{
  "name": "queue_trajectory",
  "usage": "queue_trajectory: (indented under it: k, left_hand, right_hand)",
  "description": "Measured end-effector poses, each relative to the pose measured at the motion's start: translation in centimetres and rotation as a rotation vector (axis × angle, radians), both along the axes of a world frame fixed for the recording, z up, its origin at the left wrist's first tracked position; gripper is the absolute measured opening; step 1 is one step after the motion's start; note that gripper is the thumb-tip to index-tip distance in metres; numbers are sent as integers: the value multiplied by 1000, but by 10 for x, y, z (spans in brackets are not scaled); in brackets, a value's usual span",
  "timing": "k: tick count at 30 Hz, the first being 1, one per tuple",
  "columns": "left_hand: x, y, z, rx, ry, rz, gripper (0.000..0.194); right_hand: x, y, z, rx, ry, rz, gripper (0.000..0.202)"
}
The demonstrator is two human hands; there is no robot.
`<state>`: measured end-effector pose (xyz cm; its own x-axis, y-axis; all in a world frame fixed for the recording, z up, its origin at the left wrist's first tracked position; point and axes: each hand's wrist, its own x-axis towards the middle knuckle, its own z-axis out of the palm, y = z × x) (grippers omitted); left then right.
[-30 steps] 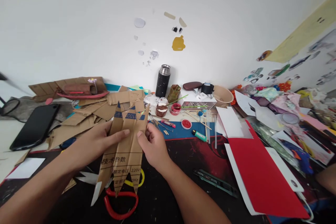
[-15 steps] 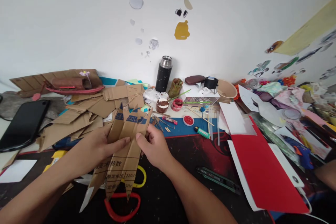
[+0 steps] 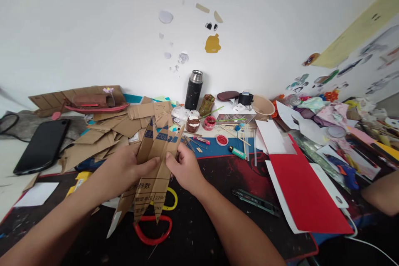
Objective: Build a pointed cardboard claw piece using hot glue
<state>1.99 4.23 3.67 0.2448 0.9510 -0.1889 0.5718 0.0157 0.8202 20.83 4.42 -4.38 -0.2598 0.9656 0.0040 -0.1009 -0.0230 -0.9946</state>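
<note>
Between my two hands is a piece of brown cardboard, folded lengthwise into strips with pointed ends and printed with dark characters and a blue band. My left hand grips its left side, thumb lying across the front. On the right edge, my right hand pinches it with the thumb in front and the fingers curled behind. Below the cardboard, scissors with one red handle and one yellow handle lie on the dark mat, partly covered. A green utility knife rests to the right of my right forearm.
Cut cardboard pieces are heaped at the back left, near a model boat and a black phone. A black thermos and paint jars stand by the wall. Red paper lies right; another person's arm shows beyond.
The view has shifted slightly, so everything on the table appears moved. Both hands keep their hold on the folded cardboard, with little change in grip.
</note>
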Motion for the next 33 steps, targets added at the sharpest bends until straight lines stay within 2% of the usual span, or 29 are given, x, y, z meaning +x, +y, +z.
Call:
queue_trajectory:
  k: [4,11,13,16,20,25,30,33]
  left_hand:
    - [8,-9,8,160,169,20,47]
    - [18,-15,9,234,378,51,41]
    - [18,-13,8,208,322,52,41]
    - [13,-9,8,111,125,52,48]
    - [2,-4,4,-69,-92,87,60]
    - [-10,0,-5,-105,-111,105,61]
    - [-6,1,6,-243,-202,166,69]
    - [-3,-1,10,-317,-281,106,69]
  right_hand:
    - [-1,-1,-1,31,-40,-31,24]
    - [-7,-2,-4,95,-17,-107,23]
    - [-7,-2,-5,83,-2,-118,22]
    - [-6,-1,-4,66,48,-101,20]
    - [-5,-3,-2,35,115,-3,24]
    - [-7,-7,-3,-5,116,43,26]
    - [-3,-4,-3,-16,114,15,23]
    - [0,-1,-1,-5,118,-8,24]
